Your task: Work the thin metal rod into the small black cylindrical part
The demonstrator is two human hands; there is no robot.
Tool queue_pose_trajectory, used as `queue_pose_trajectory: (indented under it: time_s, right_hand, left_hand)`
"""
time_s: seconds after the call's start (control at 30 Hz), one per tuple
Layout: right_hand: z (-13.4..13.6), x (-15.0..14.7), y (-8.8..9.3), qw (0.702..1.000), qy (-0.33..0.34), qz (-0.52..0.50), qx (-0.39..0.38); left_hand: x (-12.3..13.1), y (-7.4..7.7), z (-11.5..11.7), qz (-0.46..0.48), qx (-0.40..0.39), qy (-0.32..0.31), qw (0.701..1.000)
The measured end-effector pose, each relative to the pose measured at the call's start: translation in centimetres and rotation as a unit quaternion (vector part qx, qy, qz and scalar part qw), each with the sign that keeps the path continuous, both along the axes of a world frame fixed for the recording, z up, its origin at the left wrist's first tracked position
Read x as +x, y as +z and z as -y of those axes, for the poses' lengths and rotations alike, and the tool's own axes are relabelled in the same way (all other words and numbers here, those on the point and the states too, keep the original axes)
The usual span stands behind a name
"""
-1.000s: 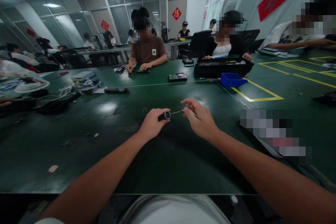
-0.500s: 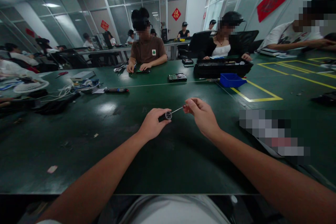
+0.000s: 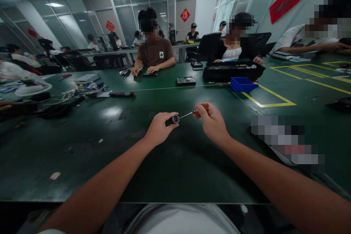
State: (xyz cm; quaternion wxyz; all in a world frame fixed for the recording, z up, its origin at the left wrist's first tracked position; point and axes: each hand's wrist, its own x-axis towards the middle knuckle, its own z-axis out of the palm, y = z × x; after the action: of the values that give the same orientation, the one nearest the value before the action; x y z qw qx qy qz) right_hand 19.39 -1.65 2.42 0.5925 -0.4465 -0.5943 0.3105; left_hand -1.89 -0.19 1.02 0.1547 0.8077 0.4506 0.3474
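Note:
My left hand point(image 3: 161, 128) is closed around a small black cylinder point(image 3: 175, 119), whose round, silver-rimmed end faces me. What the cylinder belongs to cannot be made out. In my right hand point(image 3: 210, 119) is a screwdriver point(image 3: 187, 114) with a thin metal shaft and a reddish handle, pinched between thumb and fingers. Its shaft slants down to the left, and the tip meets the rimmed end of the cylinder. Both hands are held above the green table point(image 3: 175, 168). The fingers cover most of the screwdriver's handle.
Across the table lie a hard drive point(image 3: 186, 80), a blue bin point(image 3: 242, 84) and a long black casing point(image 3: 233, 72). A pen-like tool point(image 3: 122, 94) and cables point(image 3: 67, 95) are at left. A blurred-out flat item point(image 3: 282, 139) lies right. Co-workers point(image 3: 156, 53) sit opposite.
Both hands keep nearly the same place and hold. The screwdriver's handle has shifted very slightly in my right fingers; the view has moved a little.

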Motion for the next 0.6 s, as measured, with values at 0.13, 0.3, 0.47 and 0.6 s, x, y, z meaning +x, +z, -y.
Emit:
queue_pose_trajectory:
  time_s: [0.13,0.3,0.47,0.6]
  right_hand:
    - [0.67,-0.05,0.19,0.998,0.007,0.046,0.030]
    - [0.93,-0.20,0.19,0.998,0.008,0.048,0.039]
    - [0.91,-0.28,0.40,0.999,0.008,0.036,0.029]
    - [0.86,-0.33,0.56,1.000,0.006,0.027,0.012]
  left_hand:
    - [0.06,0.11,0.08,-0.005,-0.003,-0.001,1.000]
    - [0.06,0.33,0.18,-0.013,-0.009,0.004,1.000]
    - [0.02,0.23,0.08,-0.015,-0.007,0.002,1.000]
    - [0.02,0.23,0.11,-0.015,-0.009,0.003,1.000]
